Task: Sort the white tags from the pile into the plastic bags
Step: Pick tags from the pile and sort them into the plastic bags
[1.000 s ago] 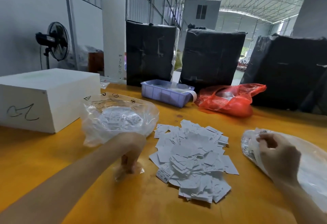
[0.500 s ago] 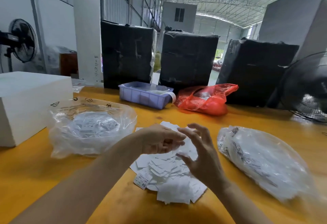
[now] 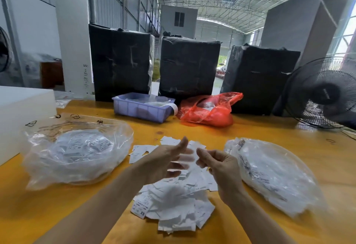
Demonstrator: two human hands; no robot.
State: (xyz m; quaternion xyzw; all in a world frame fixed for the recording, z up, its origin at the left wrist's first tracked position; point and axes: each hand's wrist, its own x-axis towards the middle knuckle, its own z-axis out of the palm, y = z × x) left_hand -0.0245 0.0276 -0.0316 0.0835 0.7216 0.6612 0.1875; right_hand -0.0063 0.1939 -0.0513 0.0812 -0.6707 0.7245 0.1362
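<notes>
Yellow counter (image 3: 250, 128) carries the pile of white tags (image 3: 173, 205) at its middle, with a clear plastic bag (image 3: 77, 153) of tags to its left and another (image 3: 273, 172) to its right. Above the pile, the left hand (image 3: 163, 159) is spread and the right hand (image 3: 221, 164) loosely curled; motion blur hides whether either grip holds a tag. This looks like the moment between picks, and the next move calls for pinching one tag and reading its size; black-wrapped bales (image 3: 188, 68), a blue tray (image 3: 142, 107), a red bag (image 3: 210, 109) and a fan (image 3: 323, 93) stand behind.

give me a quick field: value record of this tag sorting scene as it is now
surface: yellow table
tag pile: loose white tags, centre front
left bag: clear plastic bag holding tags, left of pile
right bag: clear plastic bag holding tags, right of pile
left hand: above pile, fingers open, blurred
right hand: above pile, fingers curled, grip unclear
behind: purple tray, red bag
</notes>
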